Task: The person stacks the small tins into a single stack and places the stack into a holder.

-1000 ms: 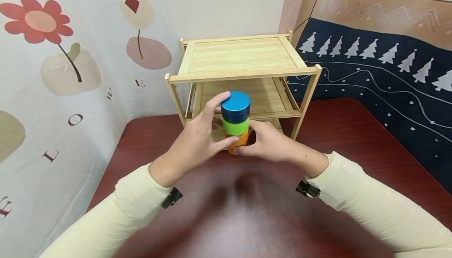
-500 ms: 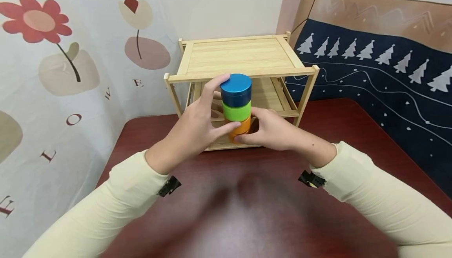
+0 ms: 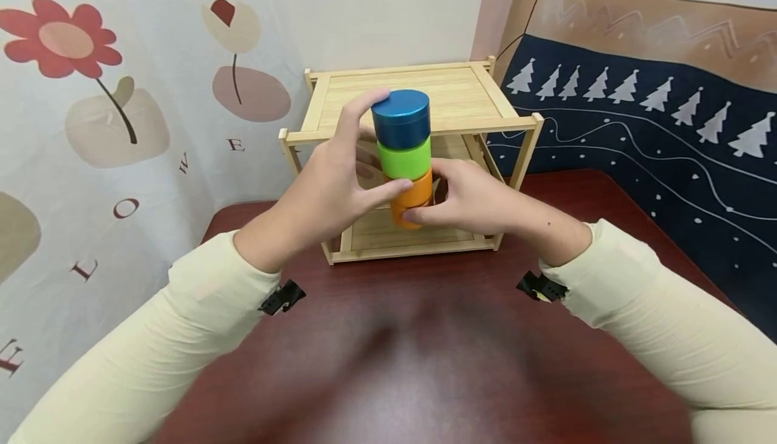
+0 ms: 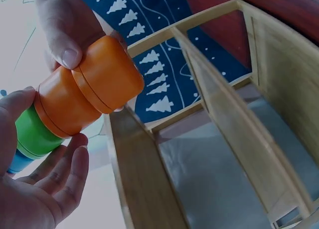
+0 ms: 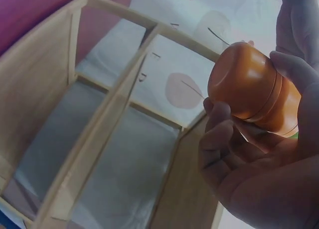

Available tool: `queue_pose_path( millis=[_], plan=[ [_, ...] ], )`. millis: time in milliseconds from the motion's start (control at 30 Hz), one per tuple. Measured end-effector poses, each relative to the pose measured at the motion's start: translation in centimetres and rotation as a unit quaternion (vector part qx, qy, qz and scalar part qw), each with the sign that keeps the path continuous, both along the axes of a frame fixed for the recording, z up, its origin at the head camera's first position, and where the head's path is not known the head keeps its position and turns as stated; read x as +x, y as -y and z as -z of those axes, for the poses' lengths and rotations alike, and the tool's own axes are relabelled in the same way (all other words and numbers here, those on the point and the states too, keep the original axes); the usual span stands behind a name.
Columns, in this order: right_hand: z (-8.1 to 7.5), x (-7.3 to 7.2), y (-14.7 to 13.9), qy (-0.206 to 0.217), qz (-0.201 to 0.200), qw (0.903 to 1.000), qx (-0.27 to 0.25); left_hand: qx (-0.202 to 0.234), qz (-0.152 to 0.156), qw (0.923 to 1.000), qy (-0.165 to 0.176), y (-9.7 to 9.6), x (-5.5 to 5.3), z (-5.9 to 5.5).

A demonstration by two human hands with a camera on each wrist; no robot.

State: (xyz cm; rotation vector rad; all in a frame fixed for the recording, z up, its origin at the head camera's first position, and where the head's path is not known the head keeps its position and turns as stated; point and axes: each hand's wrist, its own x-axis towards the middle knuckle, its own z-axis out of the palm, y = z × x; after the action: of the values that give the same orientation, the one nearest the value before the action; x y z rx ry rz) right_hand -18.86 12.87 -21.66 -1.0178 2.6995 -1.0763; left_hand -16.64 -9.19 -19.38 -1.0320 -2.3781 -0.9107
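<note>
A column of short round canisters is held upright in front of the shelf in the head view. The blue one (image 3: 400, 120) is on top, a bright green band (image 3: 404, 160) sits under it, and two orange sections (image 3: 419, 191) form the lower part. My left hand (image 3: 330, 184) grips the column from the left, index finger at the blue top and thumb on the orange. From the right, my right hand (image 3: 473, 198) holds the lower orange section, thumb across its front. The right wrist view shows the rounded orange bottom (image 5: 234, 82) with that hand's fingers (image 5: 219, 134) curled round it.
Behind the hands stands a pale wooden shelf rack (image 3: 413, 93) with several tiers on a dark red table (image 3: 388, 349). A flower-printed cloth (image 3: 164, 93) hangs at the left and back. A dark cloth with white trees (image 3: 655, 127) hangs at the right.
Both hands have raised the column of canisters together, from before the lower shelves up to overlap the rack's top board. Neither hand's grip has visibly changed.
</note>
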Motion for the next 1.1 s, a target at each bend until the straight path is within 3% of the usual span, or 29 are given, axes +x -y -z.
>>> queue_pose_path(
  millis=[300,500,767,1100],
  plan=[
    [-2.1,-1.0,-0.2,-0.023,0.004,0.9997,0.008,0.009,0.0,0.9991,0.042,-0.2,-1.1,-2.6],
    [-3.4,-1.7,-0.1,-0.03,0.011,0.9995,0.004,0.013,-0.003,0.9993,0.036,-0.2,-1.9,-3.9],
    [-4.6,-2.5,-0.1,-0.018,0.014,0.9997,-0.007,-0.014,-0.017,0.9994,0.028,-0.1,-2.7,-5.5],
    [-5.7,-4.1,-0.3,-0.02,0.019,0.9992,-0.028,-0.028,-0.02,0.9991,0.023,-0.6,-4.3,-6.9]
  ],
)
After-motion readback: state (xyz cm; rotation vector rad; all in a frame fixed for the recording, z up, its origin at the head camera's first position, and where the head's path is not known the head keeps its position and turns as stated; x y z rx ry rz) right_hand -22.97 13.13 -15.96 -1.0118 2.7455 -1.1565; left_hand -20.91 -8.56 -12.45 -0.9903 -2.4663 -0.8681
